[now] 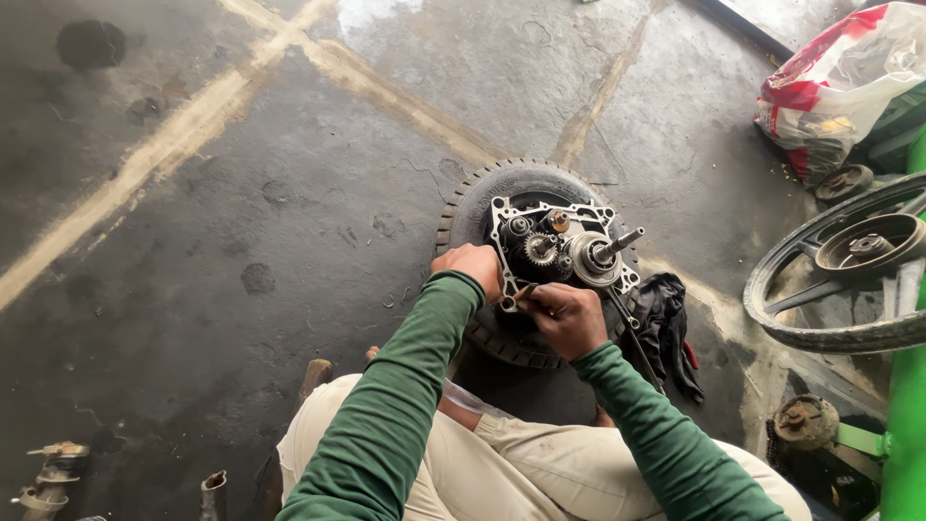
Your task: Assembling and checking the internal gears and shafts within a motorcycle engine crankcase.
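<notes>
A small black tyre (482, 198) lies flat on the concrete floor with an open metal gearbox housing (502, 214) on top, showing several gears (540, 251) and a protruding shaft (622, 241). My left hand (471, 266) rests on the near left edge of the housing. My right hand (569, 316) is closed around a thin metal tool (526, 291) whose tip touches the housing's near edge. Both arms wear green sleeves.
A black rag (666, 318) lies right of the tyre. A larger wheel with a hub (849, 270) stands at the right beside a green frame (907, 425). A red and white plastic bag (839, 87) sits at the top right. Metal parts (53, 478) lie at the bottom left.
</notes>
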